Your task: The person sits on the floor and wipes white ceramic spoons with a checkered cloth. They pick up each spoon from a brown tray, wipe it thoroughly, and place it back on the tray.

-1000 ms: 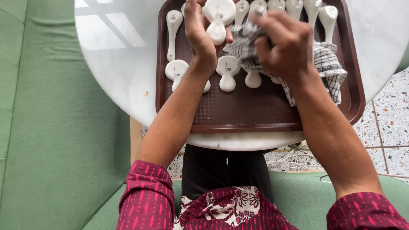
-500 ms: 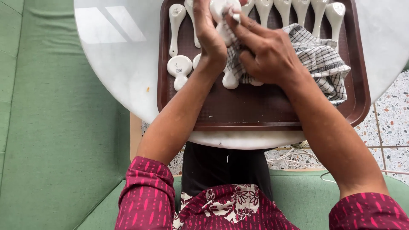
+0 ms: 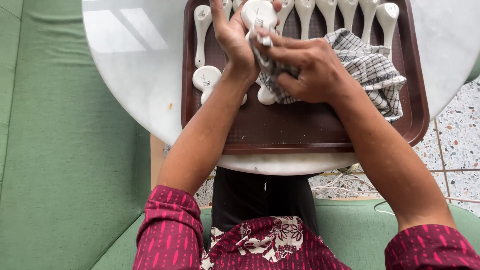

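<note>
My left hand holds a white ceramic spoon above the brown tray, bowl turned up. My right hand grips a checked grey-and-white cloth and presses it around the spoon's handle. The rest of the cloth lies spread on the right part of the tray. Several more white ceramic spoons lie in a row along the far side of the tray, and two others rest at its left.
The tray sits on a round white marble table. Green cushioned seating surrounds me on the left and below. Speckled terrazzo floor and white cables show at the right under the table.
Both hands have shifted slightly left and toward me with the spoon and cloth. My right hand has slid the cloth along the spoon's handle; the spoon's bowl is now exposed.
</note>
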